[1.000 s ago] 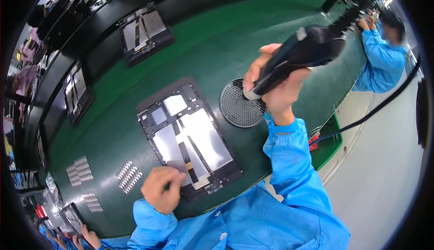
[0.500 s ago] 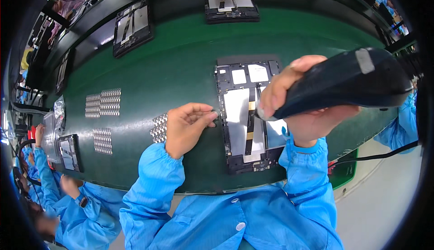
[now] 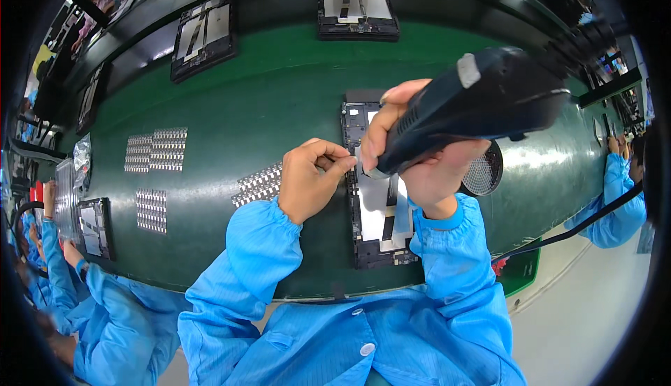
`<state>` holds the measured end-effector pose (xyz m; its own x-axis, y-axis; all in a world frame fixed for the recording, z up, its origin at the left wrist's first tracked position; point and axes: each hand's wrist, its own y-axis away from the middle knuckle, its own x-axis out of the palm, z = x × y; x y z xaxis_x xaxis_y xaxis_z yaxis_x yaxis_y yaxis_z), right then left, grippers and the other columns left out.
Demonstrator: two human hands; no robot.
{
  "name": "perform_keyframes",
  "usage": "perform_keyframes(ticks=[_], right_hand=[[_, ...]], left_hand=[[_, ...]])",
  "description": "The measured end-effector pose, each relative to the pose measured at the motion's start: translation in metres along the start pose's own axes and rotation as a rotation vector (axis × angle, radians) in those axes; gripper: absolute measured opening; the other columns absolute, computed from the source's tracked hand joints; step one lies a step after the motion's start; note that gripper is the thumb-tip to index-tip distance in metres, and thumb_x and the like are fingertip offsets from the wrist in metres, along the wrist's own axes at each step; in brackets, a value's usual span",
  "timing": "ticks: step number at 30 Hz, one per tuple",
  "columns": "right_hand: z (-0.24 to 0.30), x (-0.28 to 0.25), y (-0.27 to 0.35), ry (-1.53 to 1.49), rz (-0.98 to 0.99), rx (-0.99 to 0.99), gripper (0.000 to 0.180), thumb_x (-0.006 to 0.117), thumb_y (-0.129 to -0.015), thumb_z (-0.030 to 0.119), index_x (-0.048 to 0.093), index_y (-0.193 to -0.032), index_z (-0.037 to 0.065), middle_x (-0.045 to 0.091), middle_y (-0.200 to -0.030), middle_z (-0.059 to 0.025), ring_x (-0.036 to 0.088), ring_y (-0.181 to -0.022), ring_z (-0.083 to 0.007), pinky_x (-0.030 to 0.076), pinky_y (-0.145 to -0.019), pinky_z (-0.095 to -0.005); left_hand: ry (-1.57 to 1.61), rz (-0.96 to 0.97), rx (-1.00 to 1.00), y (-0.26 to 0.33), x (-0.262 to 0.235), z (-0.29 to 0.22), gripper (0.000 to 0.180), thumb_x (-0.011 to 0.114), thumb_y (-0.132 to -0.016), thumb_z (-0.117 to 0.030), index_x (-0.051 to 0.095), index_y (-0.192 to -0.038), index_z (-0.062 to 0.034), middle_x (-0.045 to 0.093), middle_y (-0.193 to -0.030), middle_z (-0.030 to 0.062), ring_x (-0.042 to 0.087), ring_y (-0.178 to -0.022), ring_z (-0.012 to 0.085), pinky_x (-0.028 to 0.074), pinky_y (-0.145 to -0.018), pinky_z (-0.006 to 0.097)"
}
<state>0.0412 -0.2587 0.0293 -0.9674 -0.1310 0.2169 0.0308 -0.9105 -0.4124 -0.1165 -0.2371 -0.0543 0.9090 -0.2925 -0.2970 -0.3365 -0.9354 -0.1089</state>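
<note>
An opened tablet-like device (image 3: 377, 218) lies in a black frame on the green belt (image 3: 279, 99), silver plates and a dark ribbon showing inside. My right hand (image 3: 419, 169) grips a black electric screwdriver (image 3: 475, 106), its tip pointing down at the device's upper left part. My left hand (image 3: 311, 176) sits at the device's left edge with fingertips pinched together; whatever is between them is too small to tell. Both arms wear blue sleeves.
Strips of small silver parts (image 3: 258, 183) lie left of my hand, with more sheets (image 3: 154, 150) farther left. A round mesh dish (image 3: 484, 171) sits to the right. Other framed devices (image 3: 356, 5) rest on the far black track. Co-workers in blue stand at left (image 3: 63, 260) and right (image 3: 618, 190).
The view has swung so the device sits under both hands. The screwdriver came down from above the mesh dish to the device. My left hand moved to the device's upper left edge.
</note>
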Motion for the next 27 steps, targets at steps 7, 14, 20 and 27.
perform_keyframes(ticks=[7,14,20,27], right_hand=[[-0.015,0.005,-0.005,0.029,0.036,0.064,0.098,0.034,-0.071,0.085,0.044,-0.112,-0.004,0.055,-0.065,-0.0111,0.058,-0.054,-0.0177,0.050,-0.050,-0.0291],[-0.020,0.007,-0.008,0.008,0.026,0.085,0.099,0.037,-0.070,0.085,0.044,-0.112,-0.003,0.056,-0.066,-0.0108,0.058,-0.055,-0.0184,0.049,-0.051,-0.0286],[-0.022,0.005,-0.008,0.009,0.025,0.080,0.098,0.035,-0.071,0.085,0.044,-0.111,-0.004,0.056,-0.066,-0.0115,0.058,-0.055,-0.0188,0.049,-0.051,-0.0288],[-0.027,0.006,-0.008,0.013,0.026,0.054,0.097,0.031,-0.072,0.085,0.043,-0.112,-0.003,0.055,-0.065,-0.0122,0.057,-0.054,-0.0197,0.049,-0.051,-0.0299]], left_hand=[[0.197,0.168,-0.445,-0.010,-0.012,-0.012,0.021,0.074,-0.078,-0.013,0.065,-0.084,0.0047,0.066,-0.073,0.0084,0.063,-0.058,0.0108,0.049,-0.047,0.022],[0.203,0.189,-0.459,-0.011,-0.013,-0.010,0.012,0.067,-0.080,-0.007,0.065,-0.085,0.0042,0.066,-0.071,0.0081,0.063,-0.058,0.0108,0.050,-0.046,0.023],[0.182,0.219,-0.483,-0.013,-0.013,-0.012,0.006,0.062,-0.083,-0.005,0.063,-0.085,0.0006,0.065,-0.073,0.0045,0.062,-0.059,0.0093,0.047,-0.046,0.021],[0.175,0.229,-0.513,-0.013,-0.014,-0.016,0.007,0.060,-0.086,-0.007,0.062,-0.084,-0.0011,0.064,-0.073,0.0032,0.061,-0.059,0.0084,0.046,-0.046,0.021]])
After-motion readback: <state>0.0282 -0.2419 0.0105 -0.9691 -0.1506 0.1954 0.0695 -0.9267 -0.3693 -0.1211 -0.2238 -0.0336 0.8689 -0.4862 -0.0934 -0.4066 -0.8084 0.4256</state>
